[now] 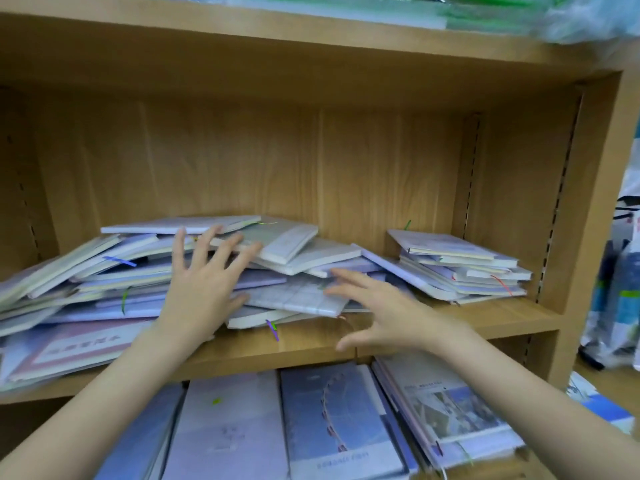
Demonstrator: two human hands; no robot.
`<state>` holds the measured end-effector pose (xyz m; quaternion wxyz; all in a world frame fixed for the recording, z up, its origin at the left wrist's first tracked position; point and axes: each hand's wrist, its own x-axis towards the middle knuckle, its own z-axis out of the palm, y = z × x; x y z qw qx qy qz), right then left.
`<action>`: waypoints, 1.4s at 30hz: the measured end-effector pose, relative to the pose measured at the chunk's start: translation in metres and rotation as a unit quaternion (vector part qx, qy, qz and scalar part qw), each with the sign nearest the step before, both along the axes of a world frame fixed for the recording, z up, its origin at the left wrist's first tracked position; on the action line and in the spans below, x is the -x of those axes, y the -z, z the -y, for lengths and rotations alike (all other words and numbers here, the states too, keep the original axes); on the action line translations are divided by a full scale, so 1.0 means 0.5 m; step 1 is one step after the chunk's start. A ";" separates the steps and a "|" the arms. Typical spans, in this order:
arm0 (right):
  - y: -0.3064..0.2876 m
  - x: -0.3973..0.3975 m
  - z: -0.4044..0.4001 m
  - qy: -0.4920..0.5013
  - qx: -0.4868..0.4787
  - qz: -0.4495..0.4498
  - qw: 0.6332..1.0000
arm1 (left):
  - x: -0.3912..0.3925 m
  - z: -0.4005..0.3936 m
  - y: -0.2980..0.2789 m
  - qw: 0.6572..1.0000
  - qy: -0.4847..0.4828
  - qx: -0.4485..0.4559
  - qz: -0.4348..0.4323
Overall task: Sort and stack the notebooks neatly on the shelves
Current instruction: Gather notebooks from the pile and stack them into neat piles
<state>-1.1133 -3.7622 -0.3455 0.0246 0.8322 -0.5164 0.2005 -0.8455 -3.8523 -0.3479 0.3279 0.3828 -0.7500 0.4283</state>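
A messy heap of pale lilac and white notebooks (104,282) sprawls across the middle wooden shelf (485,317). A smaller, tidier pile of notebooks (464,265) sits at the shelf's right end. My left hand (204,282) reaches over the heap's middle with fingers spread and straight, fingertips near a white notebook (287,242) on top. My right hand (377,310) hovers with fingers extended just in front of a grid-patterned notebook (294,296) at the heap's front edge. Neither hand grips anything.
On the lower shelf, notebooks with blue and lilac covers (332,420) lie in rows. Green plastic-wrapped packs (485,15) lie on the top shelf. The shelf's right side panel (588,188) stands close. Bags and packages (620,299) crowd the floor at right.
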 end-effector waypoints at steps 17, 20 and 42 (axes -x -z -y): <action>-0.168 -0.053 0.072 0.001 0.287 -0.026 0.957 | -0.046 0.049 -0.026 0.999 -0.040 -0.023 -0.016; -0.220 -0.043 0.042 0.006 0.287 -0.050 0.957 | -0.050 0.045 -0.031 0.998 -0.053 -0.041 -0.017; -0.227 -0.113 -0.207 -0.090 0.291 -0.098 0.947 | -0.077 -0.239 0.009 0.599 0.300 -0.473 -0.572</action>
